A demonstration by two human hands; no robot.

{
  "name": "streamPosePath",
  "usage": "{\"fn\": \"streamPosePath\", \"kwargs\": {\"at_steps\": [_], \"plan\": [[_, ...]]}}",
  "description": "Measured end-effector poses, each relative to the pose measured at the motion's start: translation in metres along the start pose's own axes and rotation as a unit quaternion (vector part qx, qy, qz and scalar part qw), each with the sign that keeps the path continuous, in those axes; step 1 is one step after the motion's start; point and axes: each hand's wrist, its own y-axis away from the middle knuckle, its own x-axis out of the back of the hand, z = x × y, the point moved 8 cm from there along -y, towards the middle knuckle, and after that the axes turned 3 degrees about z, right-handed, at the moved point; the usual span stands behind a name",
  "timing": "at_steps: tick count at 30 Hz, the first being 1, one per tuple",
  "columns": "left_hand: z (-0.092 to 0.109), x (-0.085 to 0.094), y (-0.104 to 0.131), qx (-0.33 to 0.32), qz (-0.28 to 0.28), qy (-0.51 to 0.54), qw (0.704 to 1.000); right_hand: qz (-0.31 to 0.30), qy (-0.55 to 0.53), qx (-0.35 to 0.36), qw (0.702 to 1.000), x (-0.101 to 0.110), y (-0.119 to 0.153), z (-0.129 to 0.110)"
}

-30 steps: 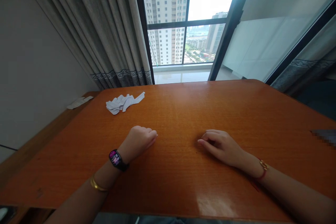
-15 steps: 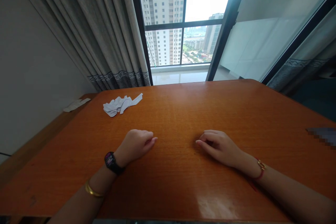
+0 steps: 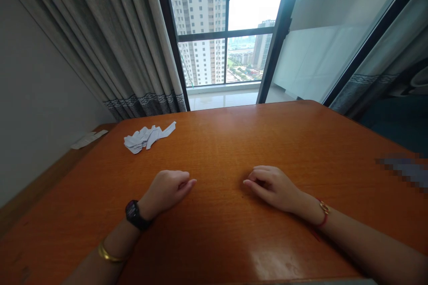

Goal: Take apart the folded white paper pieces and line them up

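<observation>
My left hand (image 3: 169,190) rests in a loose fist on the wooden table (image 3: 214,236), thumb against the curled fingers. A black smartwatch (image 3: 136,215) and a gold bangle (image 3: 109,253) circle that wrist and forearm. Opposite it, my right hand (image 3: 272,188) also lies on the tabletop, fingers curled in toward the thumb; no object shows in it. Its wrist carries a red cord bracelet (image 3: 323,212) with a gold piece. Beyond my left hand sits a small heap of torn white paper strips (image 3: 147,137), apart from both hands.
A flat pale item (image 3: 88,139) lies on a ledge by the left wall. At the right edge of the table is a blurred-out greyish object (image 3: 406,170). Grey curtains (image 3: 133,44) and a window (image 3: 225,33) stand behind the table.
The camera view has turned slightly, so the scene sits a little further left in the picture. Both hands keep their pose, and the paper strips stay in place.
</observation>
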Motion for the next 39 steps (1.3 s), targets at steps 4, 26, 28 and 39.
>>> {"fn": "streamPosePath", "kwargs": {"at_steps": [4,26,28,39], "plan": [[0.0008,0.0001,-0.0012,0.0,-0.004,0.01,1.0,-0.001,-0.001,-0.002,1.0,0.0,-0.0002,0.0002],[0.0004,-0.0013,-0.0001,-0.006,0.003,0.008,1.0,-0.01,0.004,-0.005,1.0,-0.0015,0.0003,0.0015],[0.0007,-0.0015,-0.0003,-0.008,0.002,0.008,1.0,-0.013,0.003,-0.006,1.0,-0.0018,0.0005,0.0017],[0.0014,-0.0016,0.0003,-0.008,0.002,0.013,1.0,-0.023,-0.004,-0.014,1.0,-0.0038,0.0005,0.002]]}}
